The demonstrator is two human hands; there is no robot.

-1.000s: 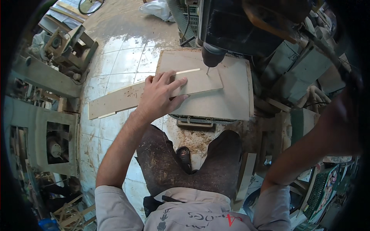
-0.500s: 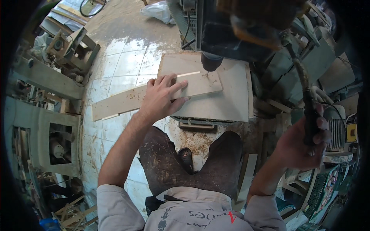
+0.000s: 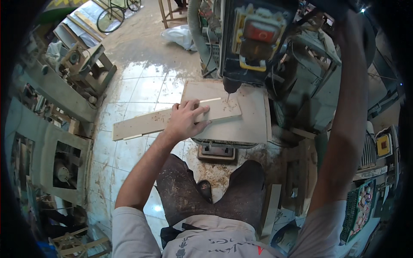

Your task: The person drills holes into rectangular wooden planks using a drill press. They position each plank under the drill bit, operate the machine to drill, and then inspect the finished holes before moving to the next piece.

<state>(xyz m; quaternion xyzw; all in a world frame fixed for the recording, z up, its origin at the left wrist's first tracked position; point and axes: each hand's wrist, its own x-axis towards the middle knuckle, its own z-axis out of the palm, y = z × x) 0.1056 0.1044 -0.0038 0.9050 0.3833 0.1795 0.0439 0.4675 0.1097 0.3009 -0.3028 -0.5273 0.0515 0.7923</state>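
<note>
My left hand [image 3: 187, 119] holds a long pale wooden board [image 3: 142, 124], its fingers bent across the top and its thumb by the near edge. The board lies slantwise on a flat panel [image 3: 254, 122] that covers the drill press table, and its left end juts past the panel. Above the board's right end hangs the dark drill chuck [image 3: 231, 84] with a thin drill bit [image 3: 228, 97]. Shavings lie around the bit. High at the right, my right hand [image 3: 346, 21] is closed at the end of the drill press lever [image 3: 312, 16]; its fingers are dark and hard to make out.
The drill press head carries a switch box [image 3: 260, 36] with red and yellow parts. Machines with grey-green bodies [image 3: 64, 142] line the left side. At the right stand a motor [image 3: 368, 148] and a green crate [image 3: 357, 206]. Sawdust [image 3: 213, 174] covers the floor before my feet.
My right hand has swung up and away from the lower right along with the lever. The left hand stays on the board. The view has shifted, showing more of the drill press head.
</note>
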